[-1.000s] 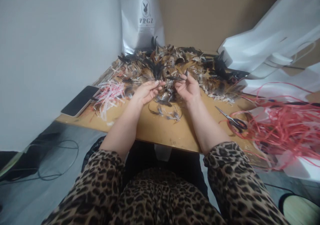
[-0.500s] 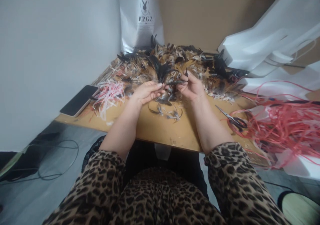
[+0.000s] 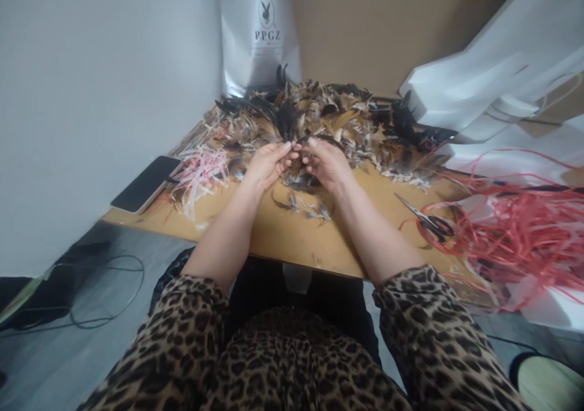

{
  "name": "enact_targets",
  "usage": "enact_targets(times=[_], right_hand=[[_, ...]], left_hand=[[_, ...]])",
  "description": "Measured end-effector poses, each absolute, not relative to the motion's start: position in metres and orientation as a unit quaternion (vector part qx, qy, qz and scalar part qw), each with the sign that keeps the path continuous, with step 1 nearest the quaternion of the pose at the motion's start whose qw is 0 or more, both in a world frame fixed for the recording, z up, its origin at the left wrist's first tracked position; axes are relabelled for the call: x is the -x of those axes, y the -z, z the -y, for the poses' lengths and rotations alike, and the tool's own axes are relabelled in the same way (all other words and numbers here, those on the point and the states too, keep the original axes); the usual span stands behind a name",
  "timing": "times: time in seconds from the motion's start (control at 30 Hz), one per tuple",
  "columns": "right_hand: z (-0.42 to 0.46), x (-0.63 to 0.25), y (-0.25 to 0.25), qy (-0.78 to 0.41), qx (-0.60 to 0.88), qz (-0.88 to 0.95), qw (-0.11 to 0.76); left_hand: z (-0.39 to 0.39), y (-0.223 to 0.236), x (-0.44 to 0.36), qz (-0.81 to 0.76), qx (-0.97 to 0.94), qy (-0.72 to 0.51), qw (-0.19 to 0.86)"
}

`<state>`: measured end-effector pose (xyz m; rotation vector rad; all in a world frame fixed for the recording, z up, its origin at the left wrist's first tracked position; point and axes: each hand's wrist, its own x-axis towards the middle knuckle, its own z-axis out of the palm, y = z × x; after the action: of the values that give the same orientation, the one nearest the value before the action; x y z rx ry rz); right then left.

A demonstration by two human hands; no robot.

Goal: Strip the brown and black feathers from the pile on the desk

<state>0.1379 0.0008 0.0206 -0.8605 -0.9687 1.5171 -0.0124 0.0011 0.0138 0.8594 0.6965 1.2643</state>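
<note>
Dark feathers (image 3: 286, 118) fan up from the pinched fingertips of my left hand (image 3: 270, 163). My right hand (image 3: 327, 163) is closed in a pinch close beside it, the two thumbs nearly meeting; a dark feather (image 3: 322, 137) shows just behind its fingers. The quill ends are hidden by my fingers. Behind both hands spreads a heap of brown, black and whitish feathers (image 3: 351, 119). A few small loose feathers (image 3: 314, 210) lie on the wooden table (image 3: 296, 241) in front of my hands.
Scissors (image 3: 426, 217) lie on the right beside a tangle of red strips (image 3: 524, 234). At left are a phone (image 3: 146, 184) and a bunch of pink and white strips (image 3: 201, 174). A silvery bag (image 3: 262, 52) stands behind the heap; white packaging (image 3: 483, 64) is at back right.
My right hand has moved left, up against my left hand. The dark feather it held out to the right now lies at the left hand's fingertips. My left hand has barely shifted.
</note>
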Motion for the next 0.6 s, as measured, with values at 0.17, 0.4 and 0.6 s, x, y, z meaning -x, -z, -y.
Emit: enact_targets(times=[0.17, 0.4, 0.6], right_hand=[[0.002, -0.128, -0.015, -0.565, 0.398, 0.426, 0.583], [-0.004, -0.148, -0.02, -0.516, 0.402, 0.514, 0.555], [0.0, -0.152, -0.024, -0.459, 0.418, 0.579, 0.527]], left_hand=[[0.002, -0.012, 0.007, -0.325, -0.399, -0.521, 0.681], [0.001, -0.013, 0.012, -0.336, -0.366, -0.527, 0.689], [0.002, -0.01, 0.01, -0.335, -0.393, -0.488, 0.704]])
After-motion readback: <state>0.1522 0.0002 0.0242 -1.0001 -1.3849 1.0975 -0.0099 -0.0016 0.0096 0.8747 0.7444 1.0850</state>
